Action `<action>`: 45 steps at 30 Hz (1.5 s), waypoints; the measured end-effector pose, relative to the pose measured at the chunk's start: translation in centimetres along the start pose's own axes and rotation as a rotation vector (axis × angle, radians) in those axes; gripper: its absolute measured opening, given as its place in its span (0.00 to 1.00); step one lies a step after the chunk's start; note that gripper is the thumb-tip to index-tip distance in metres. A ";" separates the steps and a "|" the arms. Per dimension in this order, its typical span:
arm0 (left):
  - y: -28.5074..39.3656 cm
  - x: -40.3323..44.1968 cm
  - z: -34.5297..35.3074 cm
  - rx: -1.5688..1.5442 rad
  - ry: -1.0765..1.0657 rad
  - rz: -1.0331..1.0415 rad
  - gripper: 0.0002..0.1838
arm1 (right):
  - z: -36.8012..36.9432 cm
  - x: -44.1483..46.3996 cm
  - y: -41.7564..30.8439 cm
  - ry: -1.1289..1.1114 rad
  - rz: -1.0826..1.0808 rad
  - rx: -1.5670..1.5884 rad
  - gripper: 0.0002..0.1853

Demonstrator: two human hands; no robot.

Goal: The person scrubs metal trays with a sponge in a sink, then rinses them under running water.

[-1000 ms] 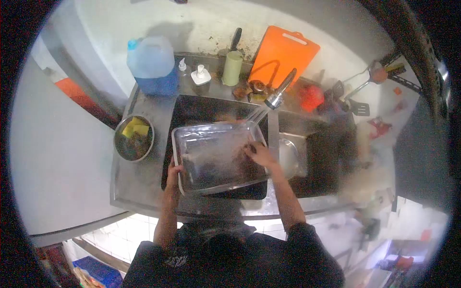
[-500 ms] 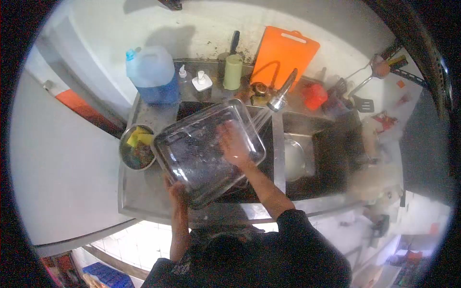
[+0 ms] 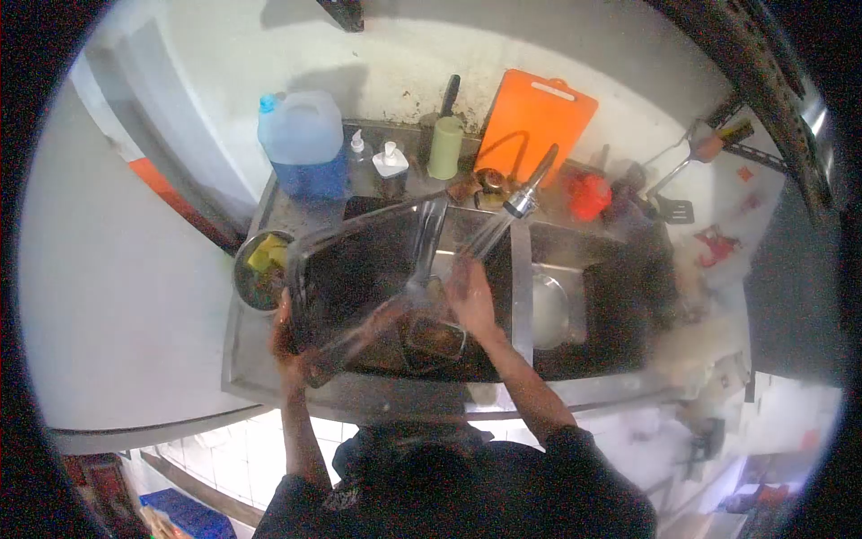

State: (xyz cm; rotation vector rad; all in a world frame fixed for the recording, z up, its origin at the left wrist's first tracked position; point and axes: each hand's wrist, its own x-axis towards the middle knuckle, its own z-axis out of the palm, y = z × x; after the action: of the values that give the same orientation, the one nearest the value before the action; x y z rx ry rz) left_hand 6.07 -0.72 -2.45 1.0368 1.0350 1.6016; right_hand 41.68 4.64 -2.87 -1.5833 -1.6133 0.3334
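Observation:
A clear rectangular glass dish (image 3: pixel 359 278) is tilted over the left sink basin, blurred by motion. My left hand (image 3: pixel 285 337) grips its left edge. My right hand (image 3: pixel 470 292) is off the dish, just right of it and under the stream from the faucet (image 3: pixel 521 201); its fingers are blurred, so their pose is unclear. Below the dish another glass container (image 3: pixel 435 340) shows in the basin.
A bowl with yellow sponges (image 3: pixel 265 258) stands on the left. Behind the sink are a blue-liquid jug (image 3: pixel 305 148), pump bottles, a green cylinder (image 3: pixel 445 148) and an orange cutting board (image 3: pixel 536 121). A round lid (image 3: pixel 549 310) lies in the right basin.
The dish has tilted more steeply and shifted left with my left hand. My right hand has come off its surface and moved right, into the running water.

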 end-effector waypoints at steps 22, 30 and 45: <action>-17.0 3.3 -3.5 -0.414 0.323 0.261 0.23 | -17.1 2.9 -8.7 0.231 -0.379 0.175 0.17; -8.6 0.1 9.9 -0.734 -0.029 -0.307 0.32 | -25.3 -7.6 -10.3 0.349 -0.049 -0.013 0.22; -15.1 -4.3 10.5 -0.144 -0.374 -0.428 0.34 | -46.5 -9.5 -19.0 1.089 -0.185 -0.095 0.16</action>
State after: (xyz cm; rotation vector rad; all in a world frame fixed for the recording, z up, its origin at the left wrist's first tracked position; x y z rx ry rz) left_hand 20.67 -0.08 -14.40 0.9001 0.8051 1.0689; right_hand 59.68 -23.77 35.60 -1.2781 -0.8853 -0.6278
